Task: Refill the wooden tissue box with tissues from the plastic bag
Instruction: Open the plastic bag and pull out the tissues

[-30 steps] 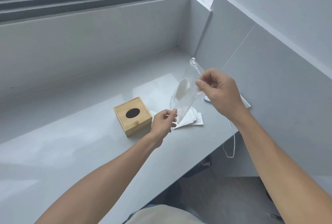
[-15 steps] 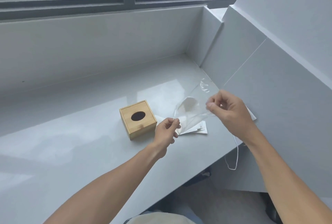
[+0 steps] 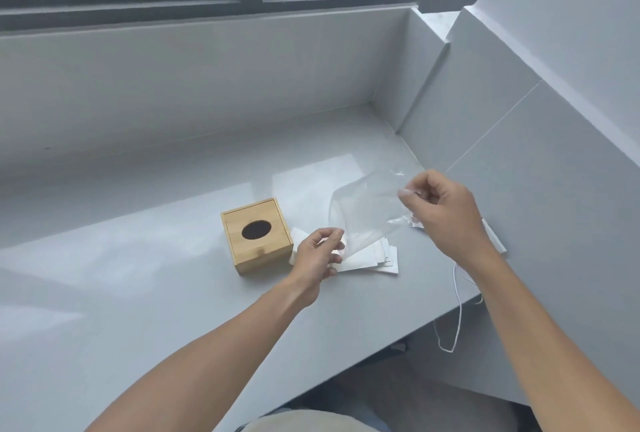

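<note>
The wooden tissue box (image 3: 257,235) with a dark oval slot in its lid stands on the grey counter (image 3: 145,279). Just right of it lies a fanned pile of white tissues (image 3: 375,256). Above the pile hangs the clear plastic bag (image 3: 367,213), which looks empty. My right hand (image 3: 445,213) pinches the bag's upper right edge. My left hand (image 3: 318,253) pinches its lower left corner, close beside the box.
A white flat object (image 3: 495,241) lies by the right wall behind my right wrist, and a thin white cord (image 3: 457,310) dangles off the counter's front edge. Grey walls close the counter at the back and right; a window runs above.
Both hands have lowered the bag from a steep upright tilt toward the counter, so it now hangs lower and flatter over the tissue pile. The box and the tissues stay put.
</note>
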